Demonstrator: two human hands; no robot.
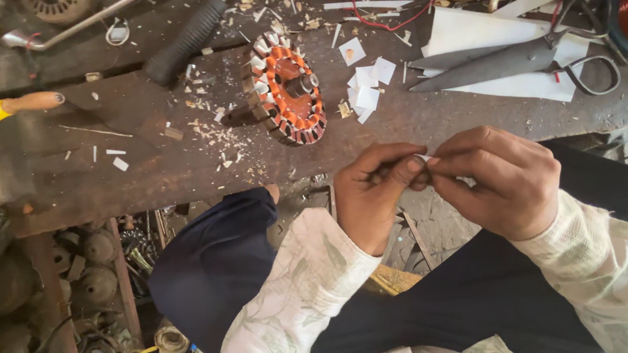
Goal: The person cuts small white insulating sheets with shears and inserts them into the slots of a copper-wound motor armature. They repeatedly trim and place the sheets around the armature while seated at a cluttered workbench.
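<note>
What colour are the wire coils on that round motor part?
Orange copper coils with white slots between, seen in the head view.

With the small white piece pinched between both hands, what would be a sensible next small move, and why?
Probably carry the small white piece forward to the wound stator. Both the left hand and the right hand pinch it above the lap, apart from the stator, which lies on the bench beside similar cut white paper pieces.
</note>
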